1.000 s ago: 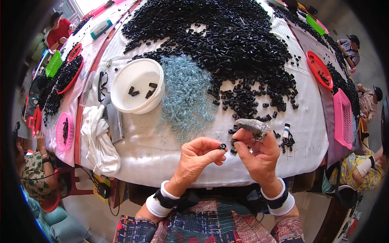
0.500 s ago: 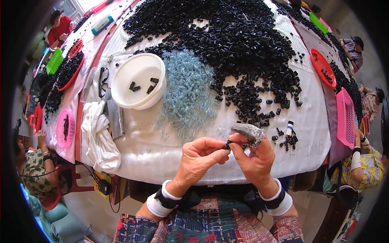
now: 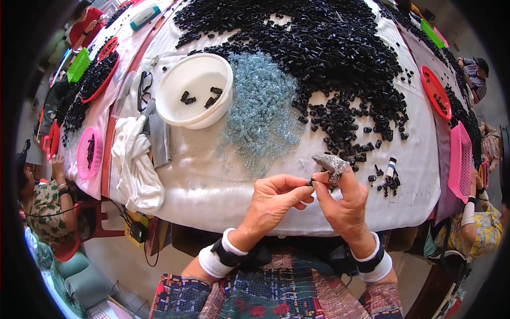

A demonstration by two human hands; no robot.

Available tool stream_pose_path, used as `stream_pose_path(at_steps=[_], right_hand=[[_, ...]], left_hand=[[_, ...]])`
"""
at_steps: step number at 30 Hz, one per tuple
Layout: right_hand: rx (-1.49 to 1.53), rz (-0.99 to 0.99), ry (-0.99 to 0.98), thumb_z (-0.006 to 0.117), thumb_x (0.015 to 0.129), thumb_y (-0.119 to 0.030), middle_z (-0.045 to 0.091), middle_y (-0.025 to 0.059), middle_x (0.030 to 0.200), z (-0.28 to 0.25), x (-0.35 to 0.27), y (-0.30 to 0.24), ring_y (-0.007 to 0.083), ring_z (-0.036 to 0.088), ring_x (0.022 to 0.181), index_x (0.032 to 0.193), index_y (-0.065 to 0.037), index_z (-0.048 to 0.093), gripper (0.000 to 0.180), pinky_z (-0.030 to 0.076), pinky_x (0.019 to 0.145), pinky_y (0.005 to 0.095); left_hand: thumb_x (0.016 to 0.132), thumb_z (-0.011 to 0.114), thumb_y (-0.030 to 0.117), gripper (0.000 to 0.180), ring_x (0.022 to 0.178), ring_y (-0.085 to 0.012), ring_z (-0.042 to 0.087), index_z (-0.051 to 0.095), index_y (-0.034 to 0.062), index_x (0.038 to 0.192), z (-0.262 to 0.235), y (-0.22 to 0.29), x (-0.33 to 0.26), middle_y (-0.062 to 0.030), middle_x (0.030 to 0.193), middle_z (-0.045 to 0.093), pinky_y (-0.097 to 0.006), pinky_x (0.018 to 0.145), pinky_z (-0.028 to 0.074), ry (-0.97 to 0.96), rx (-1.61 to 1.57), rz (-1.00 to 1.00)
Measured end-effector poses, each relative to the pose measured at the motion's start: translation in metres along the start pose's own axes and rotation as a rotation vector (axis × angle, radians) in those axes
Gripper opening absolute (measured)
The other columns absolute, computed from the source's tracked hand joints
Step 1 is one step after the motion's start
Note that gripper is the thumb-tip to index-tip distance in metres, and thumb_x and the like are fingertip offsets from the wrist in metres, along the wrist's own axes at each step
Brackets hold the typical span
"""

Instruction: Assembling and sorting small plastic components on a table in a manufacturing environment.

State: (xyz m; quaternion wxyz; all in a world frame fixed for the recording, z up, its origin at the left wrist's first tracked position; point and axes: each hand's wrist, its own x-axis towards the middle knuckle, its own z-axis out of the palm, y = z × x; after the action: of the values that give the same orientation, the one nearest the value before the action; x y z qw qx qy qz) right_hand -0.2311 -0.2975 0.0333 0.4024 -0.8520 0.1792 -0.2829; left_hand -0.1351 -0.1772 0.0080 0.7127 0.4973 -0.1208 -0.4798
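Observation:
My left hand [image 3: 279, 199] and my right hand [image 3: 344, 208] meet above the near edge of the table. Between their fingertips is a small black plastic part [image 3: 311, 182], pinched from both sides and mostly covered. A silvery-grey wrap [image 3: 332, 166] sits about a finger of my right hand. Just beyond lies a heap of small pale blue-grey coil springs [image 3: 260, 109]. A large spread of short black tubular parts [image 3: 297, 48] covers the table's far side. To the left, a white bowl [image 3: 166, 109] has a few black pieces inside.
Right of my hands, a small white-and-blue bottle [image 3: 391, 168] touches some thin black pieces [image 3: 391, 186]. At left lie a white cloth [image 3: 135, 165] and eyeglasses [image 3: 143, 91]. Pink baskets [image 3: 459, 159] and red trays [image 3: 428, 80] stand at side tables, where other people [image 3: 48, 204] sit.
The view has shifted, so the table's things appear farther right and slightly higher. My fingertips still pinch the small black part, with a slight change in finger pose.

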Motion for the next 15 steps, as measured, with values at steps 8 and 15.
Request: stream_pose_path(at_steps=[8,15], right_hand=[[-0.167,-0.057,-0.012,0.063,0.079,0.002,0.064,0.0111,0.074,0.001,-0.001,0.006,0.0165,0.062,0.06,0.103,-0.001,0.059,0.024,0.048,0.054,0.029],[-0.159,0.054,-0.128,0.059,0.079,0.004,0.066,0.0098,0.083,-0.007,-0.004,0.008,0.0162,0.064,0.072,0.102,0.0,0.057,0.023,0.05,0.067,0.0273]], left_hand=[[0.084,0.065,0.014,0.022,0.076,-0.0125,0.063,0.064,-0.0039,0.096,0.007,-0.01,0.006,-0.009,0.087,0.066,-0.023,0.063,0.052,0.014,-0.048,-0.077],[0.081,0.064,0.012,0.015,0.06,-0.0096,0.059,0.063,-0.0026,0.084,0.016,-0.025,0.009,-0.0056,0.072,0.063,-0.022,0.052,0.05,0.057,-0.217,-0.075]])
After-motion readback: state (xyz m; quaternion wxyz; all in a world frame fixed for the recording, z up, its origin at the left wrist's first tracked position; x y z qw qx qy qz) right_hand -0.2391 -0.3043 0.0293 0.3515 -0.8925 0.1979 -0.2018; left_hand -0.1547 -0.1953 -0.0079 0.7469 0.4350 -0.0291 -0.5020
